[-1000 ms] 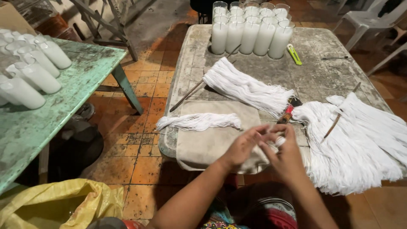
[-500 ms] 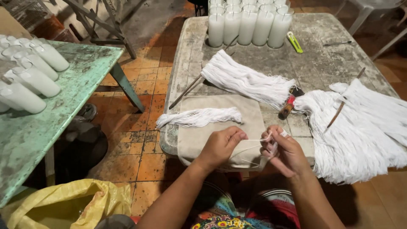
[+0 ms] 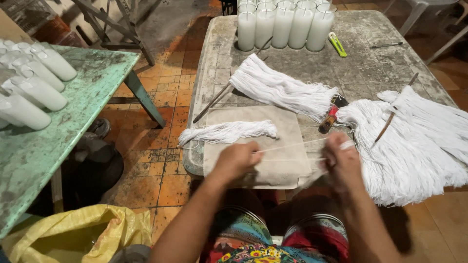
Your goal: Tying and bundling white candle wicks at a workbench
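Left hand: your left hand [image 3: 237, 162] is closed, pinching one end of the white strings [image 3: 292, 145] above the beige cloth [image 3: 287, 165].
Right hand: your right hand [image 3: 342, 163] is blurred but appears clamped on the other end; the two hands are held apart with the strings taut between them.
Strings' place: they span the near edge of the grey table [image 3: 370, 68], just over the cloth.
Done, as judged: a small bundle of cut strings [image 3: 229, 132] lies on the cloth's far edge, a larger bundle [image 3: 282, 91] beyond it.
Left, as judged: the big heap of white strings [image 3: 414, 146] at your right looks mostly unsorted, so much appears to remain.
Around: glass candles [image 3: 282, 24] stand at the table's far edge; a green utility knife [image 3: 337, 44] lies beside them; a thin stick [image 3: 390, 124] rests on the heap.
In the way: a red-handled tool [image 3: 328, 118] lies between heap and larger bundle, near your right hand.
Aside: a green table [image 3: 73, 112] carries more candles [image 3: 34, 87]; a yellow bag [image 3: 73, 234] sits on the floor.
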